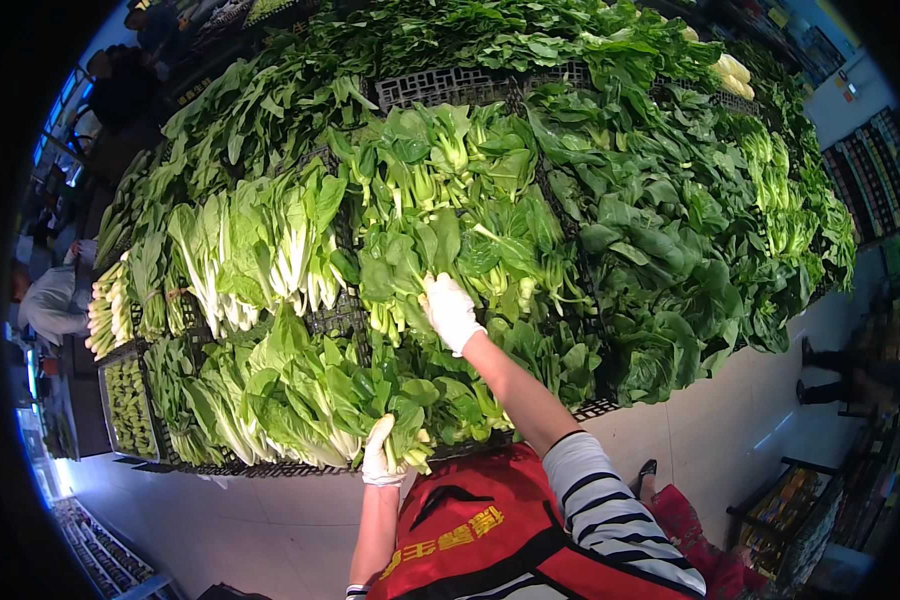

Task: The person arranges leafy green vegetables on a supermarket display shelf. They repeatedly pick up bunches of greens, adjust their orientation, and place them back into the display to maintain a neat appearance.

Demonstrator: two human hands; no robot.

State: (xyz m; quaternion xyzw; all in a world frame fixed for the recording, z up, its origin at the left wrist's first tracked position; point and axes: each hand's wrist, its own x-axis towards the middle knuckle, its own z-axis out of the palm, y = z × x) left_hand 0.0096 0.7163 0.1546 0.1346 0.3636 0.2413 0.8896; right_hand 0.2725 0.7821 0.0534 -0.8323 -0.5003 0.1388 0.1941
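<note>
Both hands wear white gloves. My left hand, low at the near edge of the display, is closed around green-stemmed leafy greens. Farther in, my right hand reaches over the middle crate and grips the stem end of a leafy green; its fingertips are partly hidden. Around it lie more bok choy-like greens. Left of the hands are pale, white-stemmed leafy greens, with another row of them nearer me.
Dark leafy greens fill the right side. A black plastic crate shows behind. At left are white-stalked vegetables and a tray of small green vegetables. People stand at left and right; another, in red patterned clothing, is close beside me.
</note>
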